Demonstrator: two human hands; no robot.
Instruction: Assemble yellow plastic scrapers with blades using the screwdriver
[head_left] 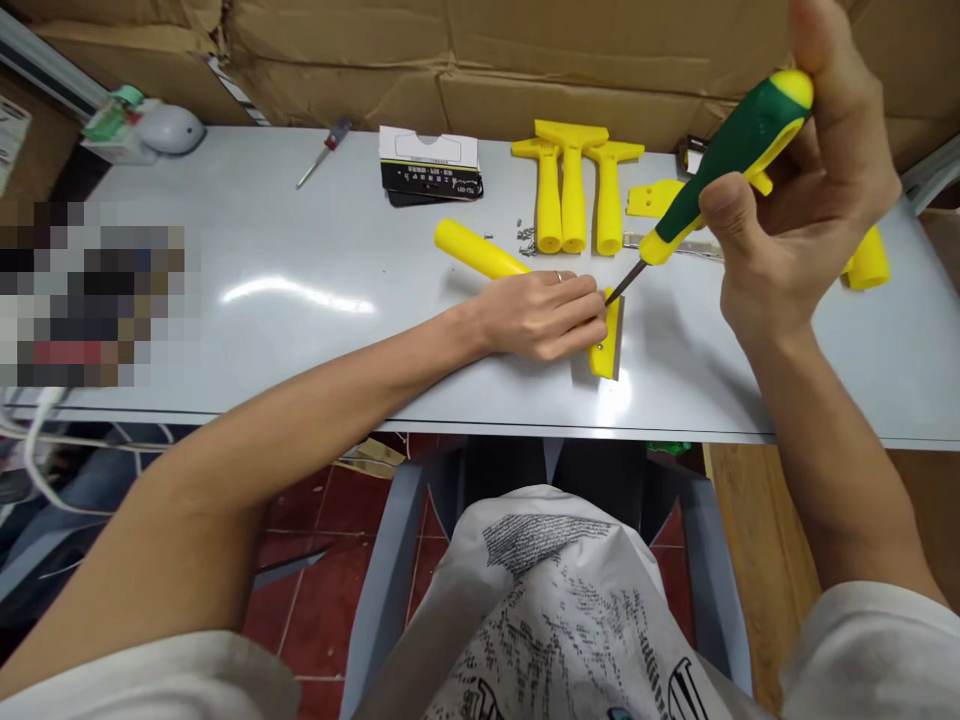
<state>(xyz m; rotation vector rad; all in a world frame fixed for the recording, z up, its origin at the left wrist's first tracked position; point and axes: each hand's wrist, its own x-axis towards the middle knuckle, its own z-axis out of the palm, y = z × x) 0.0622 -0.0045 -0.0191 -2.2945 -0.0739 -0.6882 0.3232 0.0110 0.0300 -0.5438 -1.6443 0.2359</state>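
Note:
My left hand [546, 318] is closed around a yellow scraper [480, 250] lying on the table, its handle pointing away to the upper left. The scraper's head [606, 355] shows past my fingertips, with a metal blade along its right edge and a small screw in it. In my right hand [806, 200] is a green and yellow screwdriver [720, 155], held tilted by thumb and fingers. Its tip meets the upper part of the scraper head beside my left fingertips; the exact contact point is hard to make out.
Several yellow scraper handles [572, 190] lie at the back, near loose screws [526, 238] and a yellow head plate [652, 199]. A black and white box [430, 165], a small screwdriver [324, 152] and a white computer mouse [171, 129] are further left. Cardboard [337, 60] stands behind the table [300, 240].

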